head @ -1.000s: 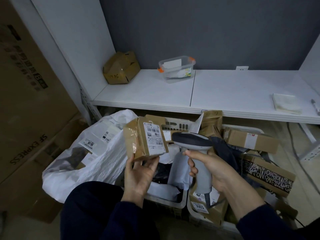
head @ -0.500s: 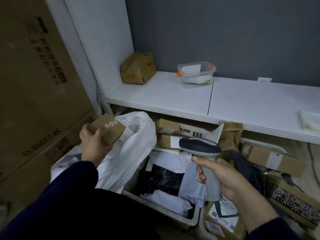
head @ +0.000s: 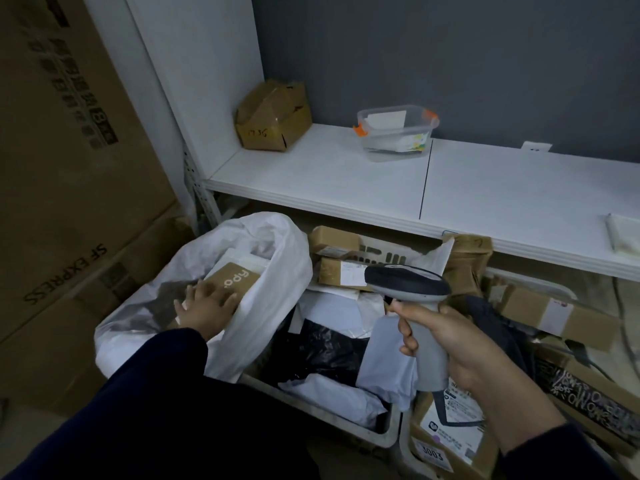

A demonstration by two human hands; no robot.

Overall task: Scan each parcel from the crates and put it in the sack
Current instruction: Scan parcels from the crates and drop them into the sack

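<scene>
Head view: left hand [head: 207, 308] is resting inside one white plastic sack [head: 277, 271], fingers lying on one small brown cardboard parcel [head: 239, 280]; grasp cannot be told. Right hand [head: 460, 344] is clenching one grey handheld scanner [head: 408, 284] above two parcel-filled white crates [head: 346, 427].

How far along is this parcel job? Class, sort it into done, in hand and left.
Done: the white sack already holds a white mailer. In hand: the left hand rests on the brown fpo. box in the sack's mouth; the right hand grips the barcode scanner. Left: the crates hold more parcels.
</scene>
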